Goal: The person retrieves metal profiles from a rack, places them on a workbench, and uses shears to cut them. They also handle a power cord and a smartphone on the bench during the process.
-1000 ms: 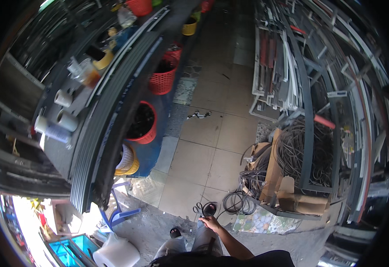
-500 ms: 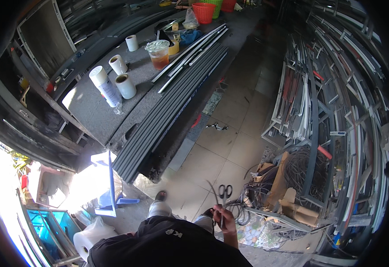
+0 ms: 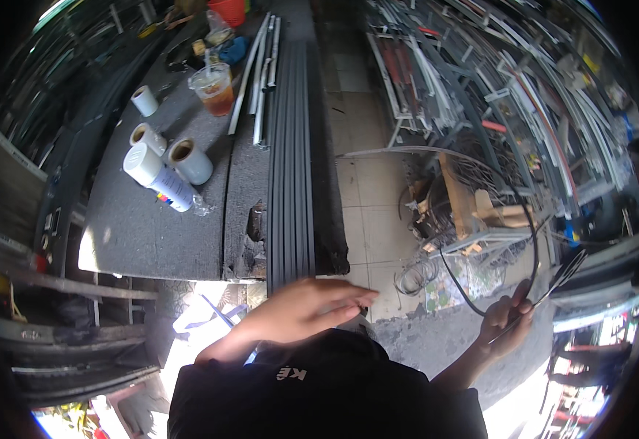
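My right hand point(image 3: 506, 322), out to the right, is closed around a pair of scissors point(image 3: 569, 269), whose handle loops point up and away and look smeared by motion. A thin dark flexible strip point(image 3: 533, 223) also runs from that hand, bending up in a wide arc to the left over the floor; another length curves down beside it. In front of my body, my left hand point(image 3: 308, 311) lies stretched out toward the right, fingers extended and thumb apart, holding nothing. It is over the near end of several long dark grey bars point(image 3: 290, 175) on the table.
The dark table point(image 3: 166, 241) carries a white spray can point(image 3: 159, 177), white rolls point(image 3: 190, 161), a lidded cup of brown drink point(image 3: 215, 89) and pale metal strips point(image 3: 261, 80). At right stand racks of long profiles point(image 3: 436, 80), coiled cable point(image 3: 416, 278) and cardboard point(image 3: 506, 211).
My view has turned right. The right hand has swung out to the right with the scissors, and the dark strip now spans a wide arc. My left hand has come into view.
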Available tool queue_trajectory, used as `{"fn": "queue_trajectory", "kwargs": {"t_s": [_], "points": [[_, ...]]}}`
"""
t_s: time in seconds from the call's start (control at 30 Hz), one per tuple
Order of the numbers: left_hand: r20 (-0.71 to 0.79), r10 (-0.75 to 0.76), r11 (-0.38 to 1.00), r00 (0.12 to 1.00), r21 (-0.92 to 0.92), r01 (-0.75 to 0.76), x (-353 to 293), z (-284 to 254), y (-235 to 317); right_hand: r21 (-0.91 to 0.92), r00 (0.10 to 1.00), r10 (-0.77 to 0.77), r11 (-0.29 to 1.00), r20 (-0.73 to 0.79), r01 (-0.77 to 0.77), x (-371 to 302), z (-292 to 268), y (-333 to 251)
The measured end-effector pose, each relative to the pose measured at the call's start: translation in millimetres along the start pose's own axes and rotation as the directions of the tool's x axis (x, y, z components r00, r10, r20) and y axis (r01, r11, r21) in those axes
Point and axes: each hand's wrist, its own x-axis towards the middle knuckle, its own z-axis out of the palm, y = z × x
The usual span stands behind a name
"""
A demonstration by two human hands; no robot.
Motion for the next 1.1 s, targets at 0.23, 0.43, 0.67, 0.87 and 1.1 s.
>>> {"fn": "queue_trajectory", "kwargs": {"t_s": [0.23, 0.43, 0.67, 0.87, 1.1], "points": [[0.471, 0.122, 0.884, 0.874, -0.452, 0.120, 60.1, 126.0, -76.8, -0.342, 0.828, -0.511, 0.839, -0.231, 0.423, -43.3, 53.0, -125.4], [0.753, -0.193, 0.824, 0.629, -0.223, 0.520, 75.3, 229.8, -171.1, -0.836, 0.309, -0.877, 0.457, -0.367, 0.305, -114.6, 85.7, -198.4], [0.712, -0.316, 0.752, 0.627, -0.215, 0.623, 96.8, 324.8, -218.5, -0.562, 0.802, -0.589, 0.698, -0.098, 0.444, -217.2, 35.4, -259.3], [0.638, -0.441, 0.599, 0.631, -0.314, 0.737, 122.7, 446.1, -246.6, -0.435, 0.833, -0.494, 0.826, -0.250, 0.359, -234.7, -23.2, -294.6], [0.477, -0.641, 0.392, 0.601, -0.470, 0.791, 150.3, 556.5, -287.5, -0.174, 0.949, -0.274, 0.953, -0.156, 0.246, -239.2, -79.9, -375.4]]}}
